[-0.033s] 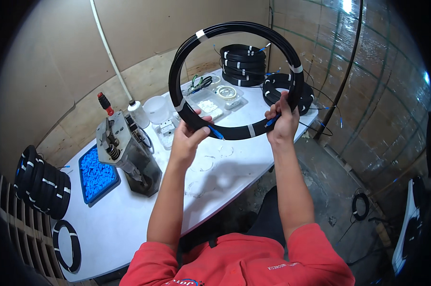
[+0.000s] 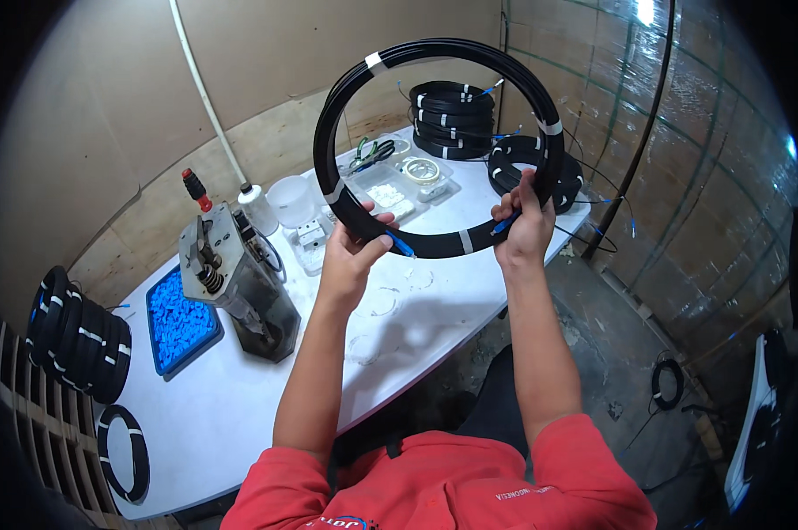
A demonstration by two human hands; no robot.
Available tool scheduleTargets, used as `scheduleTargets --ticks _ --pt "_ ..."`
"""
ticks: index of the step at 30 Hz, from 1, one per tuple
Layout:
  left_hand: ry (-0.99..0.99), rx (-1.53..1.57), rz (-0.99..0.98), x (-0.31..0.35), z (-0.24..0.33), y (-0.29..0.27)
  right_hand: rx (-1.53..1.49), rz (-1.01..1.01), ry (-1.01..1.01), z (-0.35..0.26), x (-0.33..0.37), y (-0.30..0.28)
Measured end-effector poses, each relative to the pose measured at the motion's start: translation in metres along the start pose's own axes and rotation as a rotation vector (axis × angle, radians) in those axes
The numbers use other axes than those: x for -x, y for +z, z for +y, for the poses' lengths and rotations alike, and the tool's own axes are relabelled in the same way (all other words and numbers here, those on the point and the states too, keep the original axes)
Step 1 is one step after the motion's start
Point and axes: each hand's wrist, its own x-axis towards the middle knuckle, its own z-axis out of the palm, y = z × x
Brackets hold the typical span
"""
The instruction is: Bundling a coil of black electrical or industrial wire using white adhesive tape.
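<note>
Left hand (image 2: 353, 263) clamped on the black cable coil (image 2: 436, 246) around 7 o'clock, right hand (image 2: 527, 234) gripping it too, around 4.

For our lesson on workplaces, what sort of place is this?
Probably a small cable workshop: stacked round black cable coils, a grey metal press-like machine and a blue plastic tray of small blue parts.

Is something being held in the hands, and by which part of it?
The black coil: left hand at its lower left, right hand at its lower right.
</note>
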Motion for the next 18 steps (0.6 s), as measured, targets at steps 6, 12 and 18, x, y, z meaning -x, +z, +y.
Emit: scheduleTargets --ticks 6,12,18 --pt "0.068 -0.082 0.134 0.0 -0.009 0.013 0.01 0.032 -0.016 0.005 0.01 -0.002" --pt "0.121 -0.079 0.244 -0.01 -0.022 0.012 0.058 0.047 -0.066 0.008 0.012 -0.004" --pt "0.136 0.051 0.247 -0.021 -0.018 0.014 0.038 0.099 -0.02 0.014 0.012 -0.008"
